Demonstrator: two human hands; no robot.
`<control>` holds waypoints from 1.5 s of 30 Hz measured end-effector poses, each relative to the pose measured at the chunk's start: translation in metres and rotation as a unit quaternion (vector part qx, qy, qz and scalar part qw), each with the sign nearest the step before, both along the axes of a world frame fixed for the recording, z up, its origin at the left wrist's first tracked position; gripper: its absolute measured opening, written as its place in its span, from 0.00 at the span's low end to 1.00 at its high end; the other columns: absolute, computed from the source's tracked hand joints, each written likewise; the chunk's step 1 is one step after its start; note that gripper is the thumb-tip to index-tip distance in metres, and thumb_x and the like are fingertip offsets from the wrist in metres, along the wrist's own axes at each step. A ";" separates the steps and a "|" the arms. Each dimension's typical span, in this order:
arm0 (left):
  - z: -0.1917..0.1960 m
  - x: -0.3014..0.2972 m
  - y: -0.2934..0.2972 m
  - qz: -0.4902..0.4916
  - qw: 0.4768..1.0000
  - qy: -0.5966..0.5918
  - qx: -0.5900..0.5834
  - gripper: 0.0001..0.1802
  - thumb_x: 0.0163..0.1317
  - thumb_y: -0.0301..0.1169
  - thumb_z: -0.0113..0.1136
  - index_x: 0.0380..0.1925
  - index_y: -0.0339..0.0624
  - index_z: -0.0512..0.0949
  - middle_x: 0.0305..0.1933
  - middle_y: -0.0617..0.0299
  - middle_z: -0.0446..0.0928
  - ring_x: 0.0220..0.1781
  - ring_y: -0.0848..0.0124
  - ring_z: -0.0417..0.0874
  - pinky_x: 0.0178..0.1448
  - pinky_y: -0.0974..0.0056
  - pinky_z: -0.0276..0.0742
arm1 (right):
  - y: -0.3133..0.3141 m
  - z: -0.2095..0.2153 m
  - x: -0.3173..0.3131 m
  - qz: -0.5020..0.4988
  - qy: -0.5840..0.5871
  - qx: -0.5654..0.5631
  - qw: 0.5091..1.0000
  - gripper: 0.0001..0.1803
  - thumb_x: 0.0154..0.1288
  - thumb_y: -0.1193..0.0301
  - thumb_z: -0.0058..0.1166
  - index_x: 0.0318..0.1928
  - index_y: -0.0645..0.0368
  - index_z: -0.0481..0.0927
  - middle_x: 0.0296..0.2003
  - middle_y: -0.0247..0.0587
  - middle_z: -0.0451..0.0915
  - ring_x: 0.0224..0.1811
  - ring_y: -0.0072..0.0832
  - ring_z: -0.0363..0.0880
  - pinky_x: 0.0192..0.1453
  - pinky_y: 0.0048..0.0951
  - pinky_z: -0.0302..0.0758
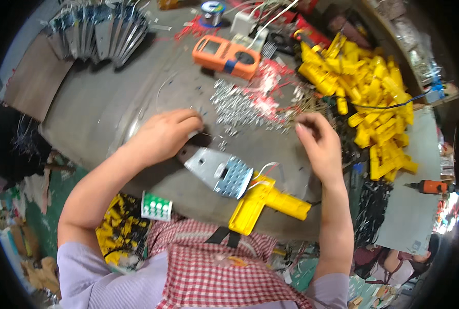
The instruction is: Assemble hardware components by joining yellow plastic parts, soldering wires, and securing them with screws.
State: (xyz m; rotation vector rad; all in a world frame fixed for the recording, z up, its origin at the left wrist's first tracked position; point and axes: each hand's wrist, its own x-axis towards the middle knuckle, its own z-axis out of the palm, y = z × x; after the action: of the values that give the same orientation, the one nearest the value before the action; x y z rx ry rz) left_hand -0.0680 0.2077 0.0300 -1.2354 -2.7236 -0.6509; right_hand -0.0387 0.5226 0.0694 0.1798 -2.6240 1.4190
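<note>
My left hand [165, 135] rests knuckles-up on the grey table [100, 113], its fingers curled down onto the table beside the narrow end of a flat metal plate with a perforated head [220, 171]. A yellow plastic handle-shaped housing [263, 202] with white wires lies right of that plate, at the table's near edge. My right hand [318, 145] hovers with fingertips pinched together near a spread of several small silver metal parts [239, 107]. Whether a tiny part sits between those fingers is not visible.
A heap of yellow plastic housings [376, 92] fills the right. An orange multimeter [225, 55] lies at the back, red wire scraps [268, 77] beside it. A row of metal plates [103, 33] stands back left. An orange drill [429, 186] lies far right. A small green-dotted card [156, 206] sits near my lap.
</note>
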 end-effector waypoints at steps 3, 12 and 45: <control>0.008 0.007 0.016 0.064 0.988 -0.046 0.133 0.10 0.50 0.25 0.58 0.34 0.42 0.76 0.38 0.56 0.76 0.40 0.55 0.79 0.42 0.56 0.76 | 0.014 -0.002 -0.075 -0.079 -0.079 -0.137 0.984 0.23 0.63 0.71 0.54 0.57 0.64 0.66 0.30 0.31 0.75 0.24 0.14 0.67 0.26 0.16 0.62; 0.032 0.020 0.074 -0.021 0.955 -0.135 0.265 0.07 0.49 0.24 0.63 0.30 0.40 0.79 0.29 0.60 0.72 0.34 0.63 0.75 0.40 0.64 0.72 | 0.042 0.018 -0.148 0.014 0.258 0.003 0.966 0.13 0.62 0.74 0.56 0.48 0.59 0.78 0.40 0.32 0.80 0.42 0.16 0.75 0.46 0.17 0.70; 0.023 0.018 0.101 -0.012 0.972 -0.057 0.229 0.10 0.45 0.21 0.65 0.29 0.35 0.76 0.33 0.60 0.68 0.37 0.66 0.71 0.43 0.65 0.69 | 0.023 0.027 -0.041 -0.064 0.026 -0.319 0.945 0.09 0.66 0.66 0.49 0.34 0.58 0.76 0.28 0.32 0.74 0.24 0.15 0.68 0.26 0.16 0.64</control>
State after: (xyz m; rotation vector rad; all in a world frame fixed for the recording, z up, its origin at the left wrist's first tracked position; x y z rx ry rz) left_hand -0.0496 0.3082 0.0531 -1.1398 -2.4331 -1.2997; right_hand -0.0799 0.5459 0.0960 -0.0335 -1.9540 2.0768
